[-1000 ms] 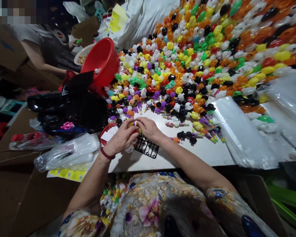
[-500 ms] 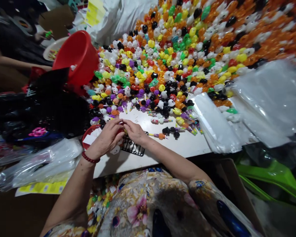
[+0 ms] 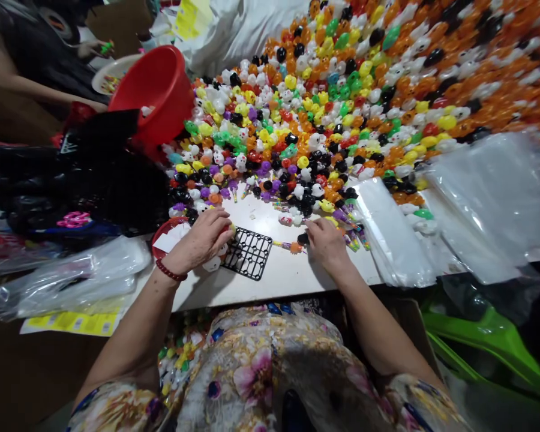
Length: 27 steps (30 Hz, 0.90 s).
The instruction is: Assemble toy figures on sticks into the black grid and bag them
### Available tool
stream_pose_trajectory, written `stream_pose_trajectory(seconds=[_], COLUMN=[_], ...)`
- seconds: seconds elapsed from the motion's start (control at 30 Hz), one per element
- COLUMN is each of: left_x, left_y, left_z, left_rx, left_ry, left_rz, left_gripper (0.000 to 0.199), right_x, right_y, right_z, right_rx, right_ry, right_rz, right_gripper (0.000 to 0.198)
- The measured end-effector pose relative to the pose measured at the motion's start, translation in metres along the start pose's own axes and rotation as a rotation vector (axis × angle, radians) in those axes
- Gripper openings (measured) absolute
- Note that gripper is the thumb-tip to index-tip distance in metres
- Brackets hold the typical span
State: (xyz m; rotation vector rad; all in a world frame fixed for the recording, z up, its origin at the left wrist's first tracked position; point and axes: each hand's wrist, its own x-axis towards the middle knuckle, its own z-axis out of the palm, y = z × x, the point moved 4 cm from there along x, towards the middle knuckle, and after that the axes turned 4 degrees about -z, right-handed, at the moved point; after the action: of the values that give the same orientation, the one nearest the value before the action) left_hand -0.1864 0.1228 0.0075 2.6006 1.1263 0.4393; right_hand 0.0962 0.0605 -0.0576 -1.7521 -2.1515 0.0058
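My left hand curls at the left end of a black plastic grid tray, its fingers bent over something small whose kind is hidden. White toy heads lie beneath that hand, by the tray. On the table to the right, my right hand closes its fingers on a small black toy figure, most of it covered. Between the tray and this hand lies a colourful stick with an orange spiky top. More sticks with patterned ends lie just beyond my right hand.
A huge heap of small plastic toys covers the back. Clear plastic bags lie at the right. Left stand a red basin and a small red bowl with white paper. Another person's arm is at upper left.
My right hand has moved right, away from my left hand, to the black toy figures. The grid tray is now uncovered. My left hand has stayed at about the same place.
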Motion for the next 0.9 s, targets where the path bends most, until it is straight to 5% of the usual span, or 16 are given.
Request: stream_pose_trajectory(seconds=[0.3, 0.47, 0.63, 0.77, 0.9], left_x=[0.002, 0.003, 0.002, 0.001, 0.000], left_y=[0.006, 0.004, 0.001, -0.001, -0.004], left_z=[-0.004, -0.004, -0.004, -0.003, -0.002], left_rx=[-0.010, -0.020, -0.025, -0.029, -0.034], left_ry=[-0.025, -0.033, -0.036, -0.022, -0.010], left_rz=[-0.034, -0.040, -0.053, -0.047, -0.046], left_gripper=[0.026, 0.027, 0.025, 0.025, 0.026], right_x=[0.052, 0.059, 0.076, 0.090, 0.094], right_y=[0.007, -0.023, -0.083, -0.107, -0.107], right_z=[0.009, 0.020, 0.077, 0.110, 0.116], right_rx=[-0.118, 0.423, 1.206, 1.318, 1.210], right_ry=[-0.361, -0.183, -0.241, -0.284, -0.266], right_rz=[0.113, 0.231, 0.369, 0.433, 0.399], right_gripper=[0.021, 0.017, 0.017, 0.012, 0.014])
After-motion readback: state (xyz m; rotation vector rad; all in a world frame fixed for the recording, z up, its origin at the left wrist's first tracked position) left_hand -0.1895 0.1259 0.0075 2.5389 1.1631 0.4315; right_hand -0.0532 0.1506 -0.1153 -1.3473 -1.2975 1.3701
